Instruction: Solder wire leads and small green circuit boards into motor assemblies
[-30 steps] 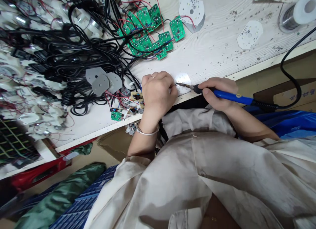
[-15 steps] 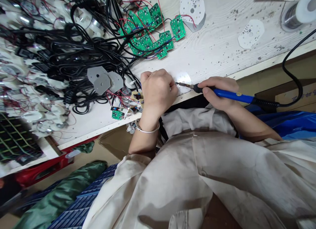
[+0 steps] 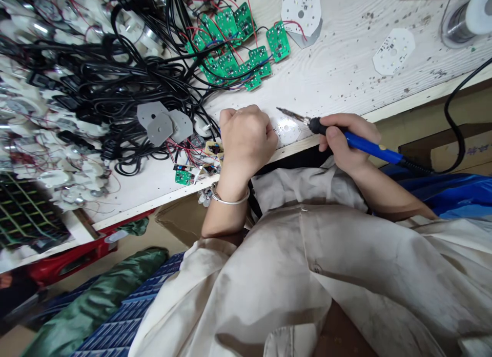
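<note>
My right hand [image 3: 346, 141] is closed round a blue-handled soldering iron [image 3: 365, 145] whose metal tip points left, lifted just above a small round white LED board [image 3: 288, 129] near the bench's front edge. My left hand [image 3: 246, 141] is curled into a fist beside that board, fingers pressed down at its left edge; what they pinch is hidden. A silver bangle sits on the left wrist. Small circuit boards with red wires [image 3: 209, 157] lie just left of that hand.
A tangle of black cables [image 3: 115, 80] and white lamp parts covers the left of the white bench [image 3: 338, 75]. Several green circuit boards [image 3: 238, 49] lie behind. White LED plates [image 3: 394, 52] and a solder spool [image 3: 467, 16] sit at right. Blue crates [image 3: 123, 321] stand below.
The soldering iron's tip has lifted up and away from the round board, where it was touching beside my left fingers. My left hand has stayed put.
</note>
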`<state>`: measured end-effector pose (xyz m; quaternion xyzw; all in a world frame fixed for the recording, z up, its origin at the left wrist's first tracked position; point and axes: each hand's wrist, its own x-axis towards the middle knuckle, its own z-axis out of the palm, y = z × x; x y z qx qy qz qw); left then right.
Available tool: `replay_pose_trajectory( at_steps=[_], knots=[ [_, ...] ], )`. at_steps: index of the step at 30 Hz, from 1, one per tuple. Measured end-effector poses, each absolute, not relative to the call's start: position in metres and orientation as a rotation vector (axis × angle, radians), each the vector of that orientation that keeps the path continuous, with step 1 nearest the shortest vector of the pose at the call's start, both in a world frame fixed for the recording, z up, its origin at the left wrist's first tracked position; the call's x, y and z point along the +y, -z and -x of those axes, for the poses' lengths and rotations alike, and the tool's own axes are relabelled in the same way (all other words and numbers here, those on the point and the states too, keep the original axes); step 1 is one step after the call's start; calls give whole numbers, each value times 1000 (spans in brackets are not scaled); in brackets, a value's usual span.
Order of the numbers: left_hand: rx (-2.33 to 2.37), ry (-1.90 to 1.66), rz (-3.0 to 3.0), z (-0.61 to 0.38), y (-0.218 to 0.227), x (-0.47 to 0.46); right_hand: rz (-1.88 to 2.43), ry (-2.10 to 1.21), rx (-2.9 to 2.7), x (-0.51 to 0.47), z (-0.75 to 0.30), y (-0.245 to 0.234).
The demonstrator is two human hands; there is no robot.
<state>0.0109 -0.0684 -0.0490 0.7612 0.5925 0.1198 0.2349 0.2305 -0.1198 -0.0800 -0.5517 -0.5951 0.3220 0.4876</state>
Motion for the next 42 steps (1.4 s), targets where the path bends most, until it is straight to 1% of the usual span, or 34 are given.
replay_pose_trajectory(
  at_steps=[4, 8, 11, 13, 16, 19, 21, 24, 26, 28, 30, 32, 33, 35, 36, 38, 42],
  knots=[
    [1663, -268, -2079, -13, 47, -68, 1225, -637, -1553, -116, -222, 67],
    [1651, -312, -2120, -13, 50, -69, 1033, -371, -1796, -111, -213, 76],
    [1658, -373, -2171, -14, 54, -69, 1091, -259, -1915, -110, -211, 91],
    [1701, -336, -2203, -17, 52, -69, 1139, -220, -1929, -113, -212, 96],
    [1774, -102, -2208, -26, 41, -71, 1135, -216, -1901, -118, -217, 96],
    [1697, 84, -2218, -37, 33, -73, 1157, -129, -1870, -117, -223, 104],
    [1662, 87, -2280, -41, 31, -76, 1186, -69, -1873, -112, -225, 113],
    [1657, -26, -2392, -35, 27, -85, 1159, 87, -1819, -107, -224, 120],
    [1686, -200, -2377, -10, 19, -91, 1154, 113, -1795, -107, -223, 120],
    [1838, -464, -2248, 37, 11, -91, 1139, 97, -1791, -107, -224, 119],
    [2228, -692, -2011, 102, 6, -83, 1128, 65, -1805, -108, -226, 120],
    [2703, -806, -1630, 173, 6, -70, 1114, 71, -1815, -109, -228, 122],
    [2884, -771, -1422, 204, 7, -64, 1112, 97, -1827, -109, -228, 122],
    [3072, -499, -1106, 253, 9, -51, 1119, 189, -1855, -109, -228, 123],
    [3069, -347, -1064, 269, 11, -46, 1123, 236, -1870, -108, -227, 122],
    [3031, -190, -1027, 286, 13, -37, 1108, 304, -1896, -107, -225, 119],
    [2978, -124, -956, 288, 14, -24, 1033, 344, -1918, -106, -222, 116]
  ],
)
